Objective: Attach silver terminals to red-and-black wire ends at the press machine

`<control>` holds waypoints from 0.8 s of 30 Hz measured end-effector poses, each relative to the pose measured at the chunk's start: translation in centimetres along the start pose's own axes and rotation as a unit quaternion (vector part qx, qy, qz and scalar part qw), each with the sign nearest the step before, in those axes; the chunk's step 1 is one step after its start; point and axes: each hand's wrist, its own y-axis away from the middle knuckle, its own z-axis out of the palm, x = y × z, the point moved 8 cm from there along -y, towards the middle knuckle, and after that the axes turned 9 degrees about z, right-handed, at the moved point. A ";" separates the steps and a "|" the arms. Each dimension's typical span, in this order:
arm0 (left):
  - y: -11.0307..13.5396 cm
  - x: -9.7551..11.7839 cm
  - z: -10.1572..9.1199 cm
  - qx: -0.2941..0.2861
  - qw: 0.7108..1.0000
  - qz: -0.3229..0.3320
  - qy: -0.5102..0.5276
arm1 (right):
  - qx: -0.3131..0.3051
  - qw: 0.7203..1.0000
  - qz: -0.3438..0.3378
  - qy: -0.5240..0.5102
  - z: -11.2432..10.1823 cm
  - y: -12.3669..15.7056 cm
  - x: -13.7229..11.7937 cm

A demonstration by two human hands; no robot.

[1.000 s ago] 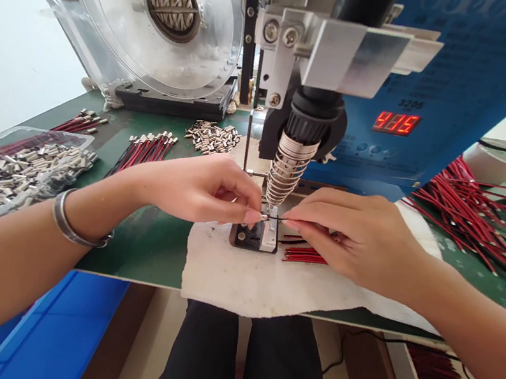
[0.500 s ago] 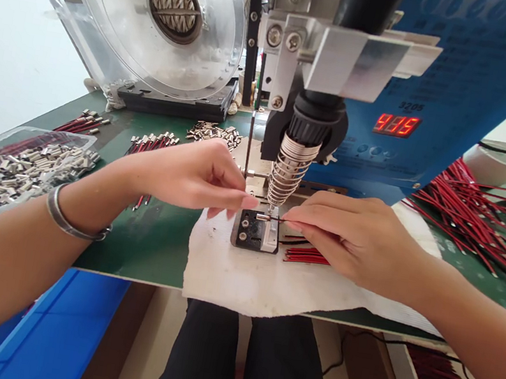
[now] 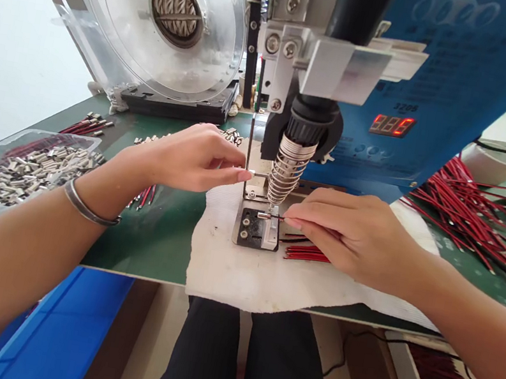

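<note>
My right hand (image 3: 343, 230) pinches a thin red-and-black wire (image 3: 281, 218). The wire's end meets a small silver cylindrical part (image 3: 264, 216) lying in the black fixture (image 3: 253, 231) under the soldering iron's tip. Around the iron (image 3: 290, 166) is a coiled wire guard, and its tip reaches down to the joint. My left hand (image 3: 195, 157) is just left of the iron, thumb and forefinger brought together beside a small metal fitting on the machine's thin rod (image 3: 251, 137). Whether something small is between those fingertips I cannot make out. Several red wires (image 3: 306, 254) lie right of the fixture.
A clear tray (image 3: 32, 175) of small silver parts stands at the left. Red wires (image 3: 464, 205) pile up at the right. Behind are a clear reel (image 3: 117, 18) and the blue machine body (image 3: 384, 160). White cloth (image 3: 229, 276) lies under the fixture.
My left hand has moved up and back, away from the fixture to beside the metal fitting. The right hand stays in place, pinching the wire. The view has shifted slightly.
</note>
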 end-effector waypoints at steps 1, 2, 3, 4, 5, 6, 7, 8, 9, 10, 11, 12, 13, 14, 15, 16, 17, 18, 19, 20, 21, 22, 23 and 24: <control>0.0 0.1 0.0 0.005 1.000 0.008 0.001 | 0.001 1.000 -0.002 0.000 0.0 0.0 0.0; -0.1 0.1 0.0 0.009 1.000 0.014 0.003 | 0.002 1.000 -0.004 0.000 -0.1 0.0 0.0; -0.1 0.1 -0.1 0.013 1.000 0.020 0.004 | 0.002 1.000 -0.005 -0.001 -0.1 0.0 0.0; -0.1 0.2 -0.1 0.016 1.000 0.025 0.005 | 0.002 1.000 -0.006 0.000 -0.1 0.0 0.0; -0.1 0.2 -0.1 0.018 0.999 0.029 0.006 | 0.003 1.000 -0.005 0.000 -0.1 0.0 0.0; -0.1 0.3 -0.1 0.018 0.999 0.032 0.007 | 0.002 1.000 -0.004 0.001 -0.1 0.0 0.1; -0.1 0.3 -0.1 0.017 0.999 0.034 0.008 | 0.001 1.000 -0.003 0.002 -0.1 0.0 0.1; -0.1 0.3 -0.1 0.017 0.999 0.036 0.009 | 0.000 1.000 -0.003 0.004 -0.1 0.0 0.2; -0.1 0.3 -0.1 0.017 0.999 0.038 0.009 | 0.002 1.000 -0.003 0.005 -0.1 0.0 0.2; -0.2 0.3 -0.1 0.018 0.999 0.040 0.010 | 0.003 1.000 -0.004 0.005 -0.1 0.0 0.2; -0.1 0.3 -0.1 0.018 0.999 0.041 0.010 | 0.005 1.000 -0.005 0.005 -0.1 0.0 0.2; -0.1 0.3 -0.1 0.019 0.999 0.041 0.010 | 0.006 1.000 -0.006 0.005 -0.1 0.0 0.1; -0.1 0.3 -0.1 0.019 0.999 0.040 0.009 | 0.008 1.000 -0.007 0.004 -0.2 0.0 0.1; -0.1 0.2 0.0 0.018 0.999 0.038 0.008 | 0.008 1.000 -0.007 0.003 -0.2 0.0 0.1; -0.1 0.1 0.0 0.018 0.999 0.035 0.007 | 0.007 1.000 -0.007 0.002 -0.2 0.0 0.1; 0.0 0.1 0.0 0.017 0.999 0.032 0.006 | 0.006 1.000 -0.006 0.002 -0.2 0.0 0.1; 0.0 0.0 0.0 0.016 0.999 0.030 0.006 | 0.006 1.000 -0.005 0.001 -0.2 0.0 0.0; 0.0 0.0 0.0 0.015 0.999 0.030 0.007 | 0.006 1.000 -0.005 0.002 -0.2 0.0 0.0; 0.0 0.1 0.0 0.015 0.999 0.031 0.008 | 0.005 1.000 -0.004 0.003 -0.1 0.0 0.0; 0.0 0.1 0.0 0.014 0.999 0.031 0.009 | 0.004 1.000 -0.003 0.005 -0.1 0.0 0.0; 0.0 0.1 0.1 0.012 0.999 0.030 0.010 | 0.003 1.000 -0.002 0.005 -0.1 0.0 0.0; 0.0 0.0 0.1 0.011 0.999 0.028 0.011 | 0.003 1.000 -0.001 0.006 -0.1 0.0 0.1; 0.0 0.0 0.1 0.009 1.000 0.026 0.011 | 0.002 1.000 0.000 0.006 -0.1 0.0 0.1; 0.0 0.0 0.1 0.008 1.000 0.024 0.011 | 0.000 1.000 0.001 0.005 -0.1 0.0 0.1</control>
